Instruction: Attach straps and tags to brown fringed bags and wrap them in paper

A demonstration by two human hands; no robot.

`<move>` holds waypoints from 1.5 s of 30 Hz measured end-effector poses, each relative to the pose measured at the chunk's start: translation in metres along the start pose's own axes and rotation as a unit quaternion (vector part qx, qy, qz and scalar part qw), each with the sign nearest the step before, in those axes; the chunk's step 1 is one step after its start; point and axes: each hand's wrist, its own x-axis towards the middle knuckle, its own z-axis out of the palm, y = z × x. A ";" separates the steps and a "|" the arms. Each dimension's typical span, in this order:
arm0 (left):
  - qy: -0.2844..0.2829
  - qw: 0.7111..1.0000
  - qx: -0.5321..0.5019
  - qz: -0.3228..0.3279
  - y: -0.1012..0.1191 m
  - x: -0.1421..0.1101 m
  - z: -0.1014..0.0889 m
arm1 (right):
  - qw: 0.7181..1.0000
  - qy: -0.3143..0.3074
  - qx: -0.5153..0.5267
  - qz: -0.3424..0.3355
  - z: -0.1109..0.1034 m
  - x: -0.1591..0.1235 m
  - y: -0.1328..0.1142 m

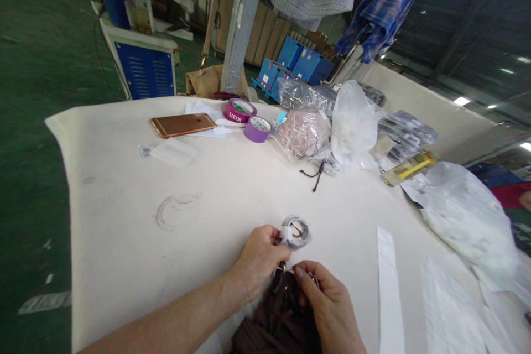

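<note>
My left hand (259,257) pinches a small plastic-wrapped metal ring with a white tag (295,232) just above the white table (136,188). My right hand (327,301) is closed on the top of a dark brown bag (276,323), at a metal fitting by its strap. The bag lies at the table's near edge, between my forearms. The two hands are almost touching.
Two purple tape rolls (249,119), a rose-gold phone (182,124) and small paper labels (172,150) lie at the far side. Clear plastic bags of parts (332,121) are piled at the back right. White paper strips (390,287) and crumpled plastic (468,215) lie to the right.
</note>
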 end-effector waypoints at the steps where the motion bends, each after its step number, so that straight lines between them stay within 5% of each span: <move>1: -0.001 1.000 0.000 0.000 0.000 0.000 0.000 | 1.000 0.000 0.000 0.001 0.000 0.000 0.000; 25: -0.053 0.992 0.112 0.020 0.000 0.009 -0.007 | 0.998 -0.049 0.016 0.039 0.005 0.009 -0.004; 39: -0.126 0.933 0.322 0.099 0.018 0.009 -0.020 | 0.995 -0.032 -0.077 -0.051 0.010 0.006 -0.009; 45: -0.091 0.914 0.382 0.099 0.026 0.003 -0.035 | 0.988 0.012 -0.144 -0.053 0.019 0.006 -0.014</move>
